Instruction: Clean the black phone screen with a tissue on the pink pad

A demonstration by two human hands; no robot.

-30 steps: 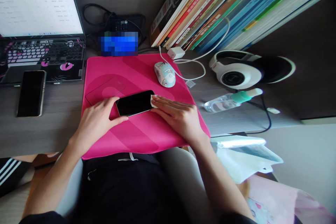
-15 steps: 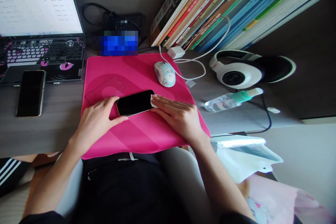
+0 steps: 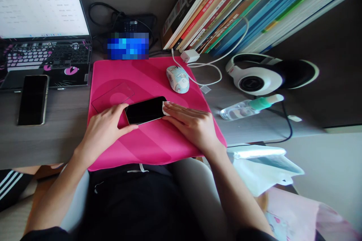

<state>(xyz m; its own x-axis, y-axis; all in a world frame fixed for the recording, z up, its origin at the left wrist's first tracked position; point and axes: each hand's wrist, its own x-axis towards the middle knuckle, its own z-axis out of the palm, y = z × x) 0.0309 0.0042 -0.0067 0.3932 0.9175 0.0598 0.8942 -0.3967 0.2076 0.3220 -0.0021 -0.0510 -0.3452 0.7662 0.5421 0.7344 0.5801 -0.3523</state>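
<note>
A phone (image 3: 146, 110) with a dark screen lies face up on the pink desk mat (image 3: 158, 143). My left hand (image 3: 106, 126) grips its left end, thumb at the near corner and fingers at the far one. At the phone's right end, my right hand (image 3: 192, 122) presses a small folded white wipe (image 3: 164, 108) onto the glass under its fingertips; most of the wipe is hidden. Beyond my left hand lies a thin clear rectangular sheet (image 3: 120, 88), flat on the mat. A patterned mouse (image 3: 178, 79) sits farther back.
At left are a laptop (image 3: 45, 58) and a second phone (image 3: 33, 99). A spray bottle (image 3: 240, 110), headphones (image 3: 254, 79) and a white charger (image 3: 190, 56) with its cable stand right of the mat. Books (image 3: 215, 15) line the back; a white bag (image 3: 260, 169) hangs below the desk edge.
</note>
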